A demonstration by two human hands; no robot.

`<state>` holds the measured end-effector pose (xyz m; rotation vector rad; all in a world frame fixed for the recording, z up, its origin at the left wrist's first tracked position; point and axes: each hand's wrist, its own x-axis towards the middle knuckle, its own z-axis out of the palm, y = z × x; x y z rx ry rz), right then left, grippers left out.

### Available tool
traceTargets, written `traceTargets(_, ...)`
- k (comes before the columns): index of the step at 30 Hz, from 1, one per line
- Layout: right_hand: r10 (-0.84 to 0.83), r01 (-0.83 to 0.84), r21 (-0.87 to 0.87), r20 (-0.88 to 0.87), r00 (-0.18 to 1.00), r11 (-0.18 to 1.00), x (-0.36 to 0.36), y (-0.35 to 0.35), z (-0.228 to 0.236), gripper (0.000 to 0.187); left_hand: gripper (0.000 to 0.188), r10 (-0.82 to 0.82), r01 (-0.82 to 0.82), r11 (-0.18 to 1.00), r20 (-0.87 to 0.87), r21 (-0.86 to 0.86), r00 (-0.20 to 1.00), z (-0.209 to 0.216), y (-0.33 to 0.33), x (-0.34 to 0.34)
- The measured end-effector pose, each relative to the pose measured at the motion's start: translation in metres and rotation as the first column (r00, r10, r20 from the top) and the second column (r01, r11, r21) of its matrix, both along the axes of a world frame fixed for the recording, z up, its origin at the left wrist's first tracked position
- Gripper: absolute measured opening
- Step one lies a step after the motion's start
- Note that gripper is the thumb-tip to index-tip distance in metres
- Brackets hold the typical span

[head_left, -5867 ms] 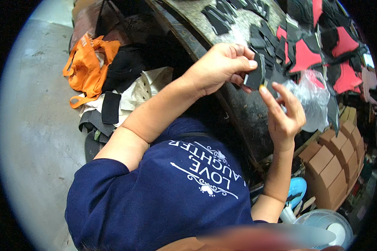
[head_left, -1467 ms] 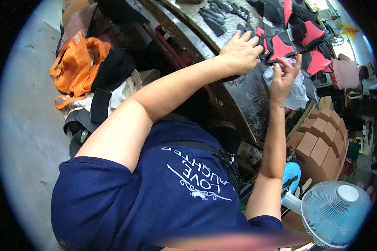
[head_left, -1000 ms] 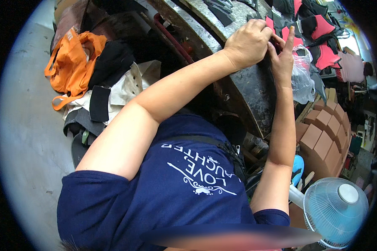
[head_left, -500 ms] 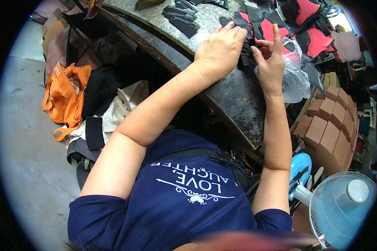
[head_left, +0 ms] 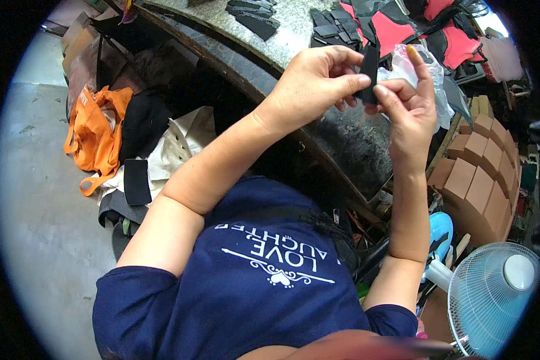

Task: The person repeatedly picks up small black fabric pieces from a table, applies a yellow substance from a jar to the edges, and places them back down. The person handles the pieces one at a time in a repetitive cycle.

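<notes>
Here, the left hand (head_left: 309, 84) pinches a small black piece (head_left: 371, 66) between thumb and fingers, held up near the edge of the mottled worktop (head_left: 295, 39); the right hand (head_left: 411, 114) has its thumb at the piece's lower end, index finger raised apart, though whether its other fingers clamp on cannot be told. Beyond, black strips (head_left: 333, 29) lie heaped beside red-and-black pieces (head_left: 392, 33), a clear plastic bag (head_left: 441, 99) partly behind the right hand.
</notes>
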<state>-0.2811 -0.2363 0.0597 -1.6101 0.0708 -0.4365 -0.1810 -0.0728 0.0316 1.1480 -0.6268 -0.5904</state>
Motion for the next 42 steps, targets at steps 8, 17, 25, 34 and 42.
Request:
traceTargets(8, 0.021, -0.007, -0.455, 0.024, 0.999, 0.891, -0.016, -0.003, -0.008, 0.042, 0.031, -0.09, 0.109, 0.99, -0.196, 0.087, 0.976, 0.006, 0.02, -0.01)
traceTargets(17, -0.052, 0.257, -0.808, 0.271, 0.961, 0.531, -0.014, -0.01, -0.005, 0.038, 0.031, -0.076, 0.109, 0.986, -0.241, 0.128, 0.967, 0.008, 0.021, -0.012)
traceTargets(25, 0.0, 0.085, -0.664, 0.128, 0.992, 0.743, -0.009, -0.012, -0.013, 0.036, 0.031, -0.14, 0.165, 0.984, -0.266, 0.074, 0.954, 0.008, 0.02, -0.011)
traceTargets(34, 0.125, -0.097, -0.509, 0.021, 0.992, 0.855, -0.02, -0.014, -0.009, 0.036, 0.037, -0.088, 0.09, 0.996, -0.302, -0.007, 0.949, 0.001, 0.017, -0.009)
traceTargets(42, 0.082, 0.16, -0.857, 0.228, 0.97, 0.49, -0.031, -0.006, -0.006, 0.047, 0.031, -0.088, 0.06, 0.994, -0.354, -0.09, 0.931, -0.001, 0.019, -0.006)
